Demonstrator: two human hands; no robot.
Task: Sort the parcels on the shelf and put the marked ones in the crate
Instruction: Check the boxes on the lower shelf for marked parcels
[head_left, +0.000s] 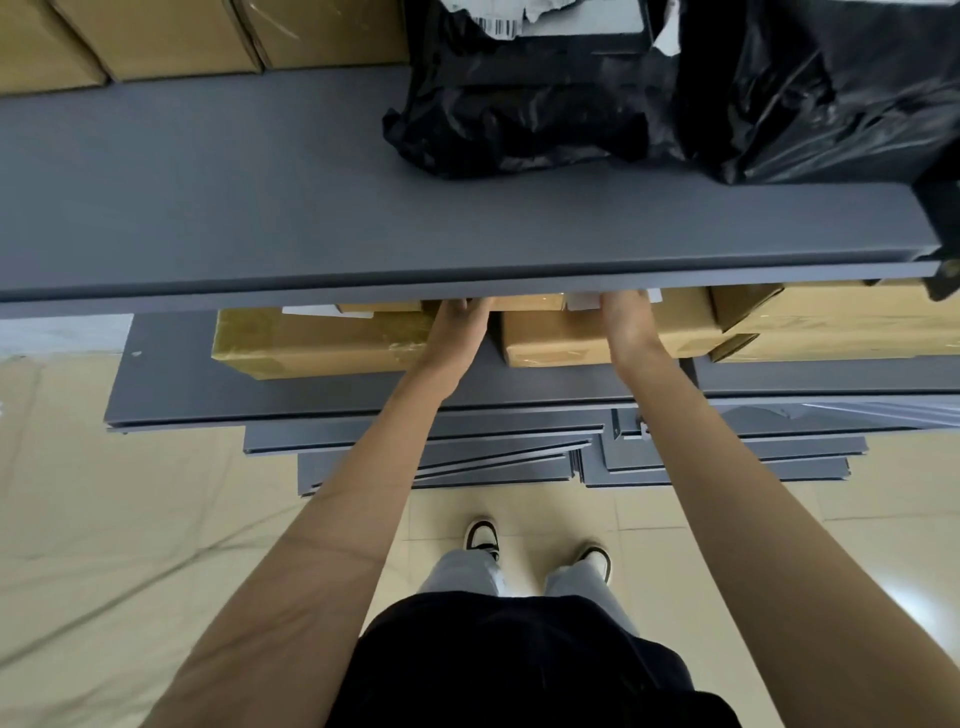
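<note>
From where I steer, my left hand (460, 319) and right hand (626, 317) both reach under the front lip of the upper shelf (260, 208), onto the lower shelf (171, 374). That lip hides the fingertips, so I cannot tell whether the fingers are spread, together or clamped.

Between the two hands sits a small cardboard box (550, 332), taped with clear film, the right wrist lying over its right part. I judge it stiff and fairly light; the tape looks slick, so I would take it by opposite side walls, palms flat, not by the top.

Left of my left fingers lies a longer taped box (317, 340); right of my right fingers, another carton (831, 322).

Beyond the fingers, on the upper shelf, are black plastic mailers (519, 114), soft and crumpled, likely to sag and slide, plus cartons (171, 36) at the back. No crate is in view.
</note>
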